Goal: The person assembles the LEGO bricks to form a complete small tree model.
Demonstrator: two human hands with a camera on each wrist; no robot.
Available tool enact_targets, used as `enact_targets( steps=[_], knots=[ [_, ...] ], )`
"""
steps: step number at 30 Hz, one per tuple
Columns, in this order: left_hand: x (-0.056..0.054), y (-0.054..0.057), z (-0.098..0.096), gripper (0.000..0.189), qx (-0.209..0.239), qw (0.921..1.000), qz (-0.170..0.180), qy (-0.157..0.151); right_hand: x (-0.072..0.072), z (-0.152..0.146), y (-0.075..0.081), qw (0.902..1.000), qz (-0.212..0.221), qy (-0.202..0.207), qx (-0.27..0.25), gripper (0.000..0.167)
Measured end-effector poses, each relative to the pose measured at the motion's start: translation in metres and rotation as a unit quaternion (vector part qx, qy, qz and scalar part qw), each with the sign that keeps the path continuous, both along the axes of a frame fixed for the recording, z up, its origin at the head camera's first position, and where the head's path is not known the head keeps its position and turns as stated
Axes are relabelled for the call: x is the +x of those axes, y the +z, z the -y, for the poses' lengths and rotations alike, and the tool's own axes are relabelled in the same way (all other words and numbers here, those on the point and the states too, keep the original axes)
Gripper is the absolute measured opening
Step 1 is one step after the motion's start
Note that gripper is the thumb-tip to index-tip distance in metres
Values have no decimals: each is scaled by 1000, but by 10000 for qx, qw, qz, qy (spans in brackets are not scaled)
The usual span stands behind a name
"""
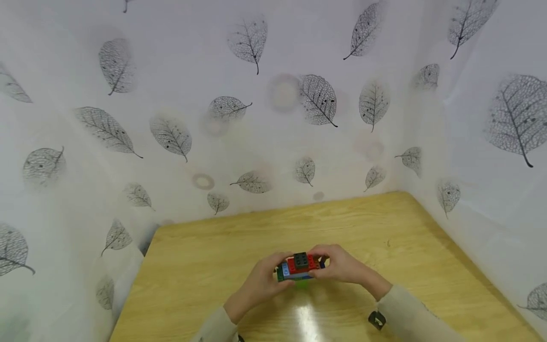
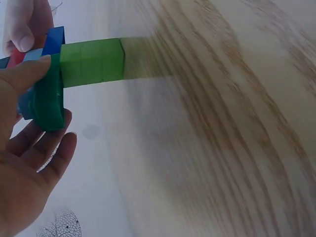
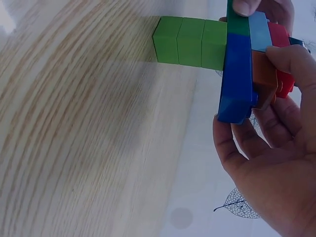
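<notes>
A structure of interlocking toy bricks stands on the table between both hands. Three light green bricks [image 3: 190, 42] form its narrow column below. Wider layers spread above: a dark green brick [image 2: 49, 101] and a blue brick [image 3: 236, 74] side by side, then light blue and orange bricks [image 3: 264, 79], red bricks [image 1: 291, 266] and a dark brick [image 1: 301, 260] on top. My left hand [image 1: 265, 280] grips the dark green end, thumb on the near side, other fingers round the far side. At the blue and orange end, my right hand [image 1: 342, 267] holds on, its thumb against the orange brick.
The wood-grain table [image 1: 205, 266] bears a bright glare patch near its front. Pale sheets [image 1: 273, 142] printed with leaf skeletons rise behind the table and along both sides. A small dark device [image 1: 377, 320] sits by the right sleeve's cuff.
</notes>
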State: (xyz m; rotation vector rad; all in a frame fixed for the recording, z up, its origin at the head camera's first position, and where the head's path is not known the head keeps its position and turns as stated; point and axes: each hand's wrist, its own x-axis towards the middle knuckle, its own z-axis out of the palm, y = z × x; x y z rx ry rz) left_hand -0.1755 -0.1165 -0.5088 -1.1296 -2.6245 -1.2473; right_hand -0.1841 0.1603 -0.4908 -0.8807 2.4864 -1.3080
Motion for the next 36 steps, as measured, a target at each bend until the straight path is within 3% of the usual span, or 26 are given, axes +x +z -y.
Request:
enact_targets(
  steps=[6,11,18,24,29,36],
  knots=[
    [-3,-5,2,78,5,9994,-337,24,-7,3,-1,9998,127,-148,-5,36],
    [-10,-8,2,85,156,9993,-314,98,-16,8,-1,9988,253,-357,-224,48],
    [-31,-14,9,79,340,9980,282,453,-29,19,-2,9940,555,-787,-524,59],
    [-45,-10,17,78,273,9923,1055,587,-37,20,-9,9966,370,-627,-379,69],
    [-53,-12,19,76,39,9884,1322,752,-41,22,-16,9975,165,-672,-135,73],
    [-63,-25,19,57,400,9855,1345,949,-48,27,-29,9961,8,-881,29,68]
  ],
)
